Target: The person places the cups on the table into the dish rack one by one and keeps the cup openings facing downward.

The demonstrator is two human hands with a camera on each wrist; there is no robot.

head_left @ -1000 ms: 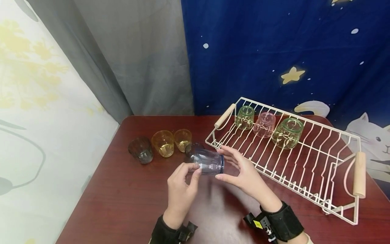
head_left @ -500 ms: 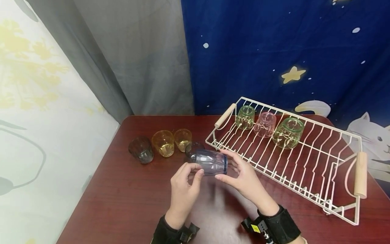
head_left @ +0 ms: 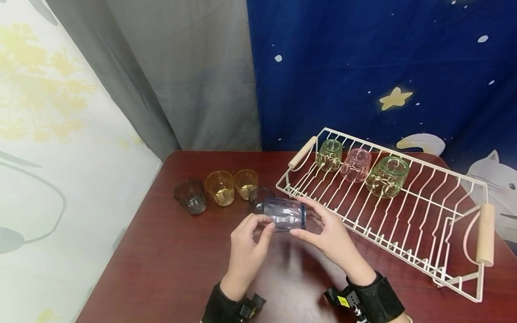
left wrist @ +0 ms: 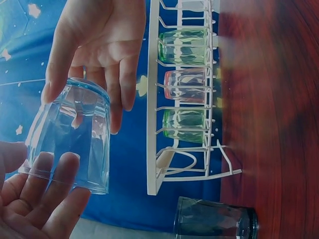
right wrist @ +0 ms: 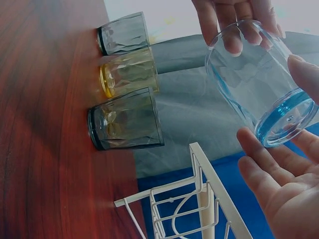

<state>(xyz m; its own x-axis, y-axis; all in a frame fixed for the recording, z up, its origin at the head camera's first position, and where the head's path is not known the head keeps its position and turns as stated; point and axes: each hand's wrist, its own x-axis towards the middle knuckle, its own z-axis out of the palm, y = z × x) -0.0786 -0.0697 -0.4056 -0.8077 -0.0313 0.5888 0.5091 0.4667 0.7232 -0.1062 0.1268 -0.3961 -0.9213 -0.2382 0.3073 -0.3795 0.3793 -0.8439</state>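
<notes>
- Nearest are black wristbands (head_left: 380, 297) on both wrists; the right one carries a small device with a yellow label.
- The left hand (head_left: 247, 252) pinches with thumb and fingers at the rim end of a clear blue-tinted glass (head_left: 285, 215); its grip is narrowed on that glass.
- The right hand (head_left: 332, 238) has its thumb and fingers about the thick blue base of the same glass, so this grip is also holding it.
- That glass lies on its side in the air between the two hands, above the reddish-brown bench (head_left: 173, 273), mouth toward the left hand.
- Just beyond it stands a dark glass (head_left: 258, 197), partly hidden by the held one in the head view.
- To the left of that, in a loose row on the bench, are a smaller amber glass (head_left: 247, 183), a larger amber glass (head_left: 220, 185) and a smoky glass (head_left: 191, 195), all upright.
- On the right sits a white wire rack (head_left: 444, 170) with a wooden handle (head_left: 486, 235) at each end.
- In the rack, narrow end up, are a green glass (head_left: 387, 177), a pink glass (head_left: 356, 165) and a smaller green glass (head_left: 330, 154).
- Farthest back hang a grey curtain (head_left: 202, 76) and a starry blue cloth (head_left: 331, 85).
</notes>
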